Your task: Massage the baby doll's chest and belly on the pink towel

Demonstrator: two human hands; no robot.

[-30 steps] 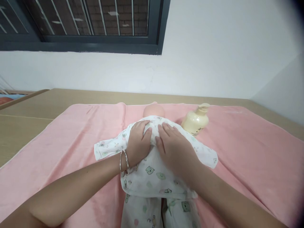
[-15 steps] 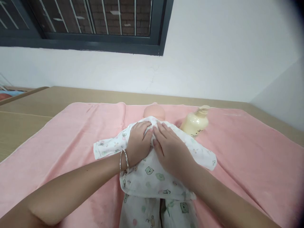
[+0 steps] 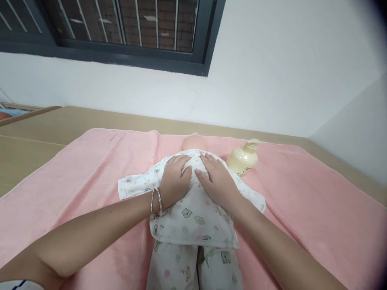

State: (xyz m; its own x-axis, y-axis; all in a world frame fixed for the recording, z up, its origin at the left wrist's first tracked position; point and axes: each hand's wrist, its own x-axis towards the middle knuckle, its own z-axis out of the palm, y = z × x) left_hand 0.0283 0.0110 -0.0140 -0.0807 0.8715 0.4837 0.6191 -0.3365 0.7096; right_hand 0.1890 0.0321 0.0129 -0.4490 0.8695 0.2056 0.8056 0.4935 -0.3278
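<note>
A baby doll lies on its back or front, I cannot tell which, with its smooth bald head (image 3: 194,143) at the far end. It wears a white long-sleeved shirt (image 3: 196,227) printed with small animals and green shapes, and matching trousers (image 3: 172,268). My left hand (image 3: 175,179), with silver bangles (image 3: 156,203) at the wrist, rests flat on the left of the upper body, fingers stretched out. On the right side of the upper body my right hand (image 3: 219,183) also lies flat, its fingers extended. A strip of shirt shows between both thumbs.
Right of the doll's head stands a cream pump bottle (image 3: 243,159) on a pink blanket (image 3: 302,189). The blanket covers a wooden surface (image 3: 99,117) that meets a white wall. A dark-framed window (image 3: 130,52) with bars is above.
My hands have parted slightly, and my right thumb has spread from its fingers, so more shirt shows between them. The view has tilted a little.
</note>
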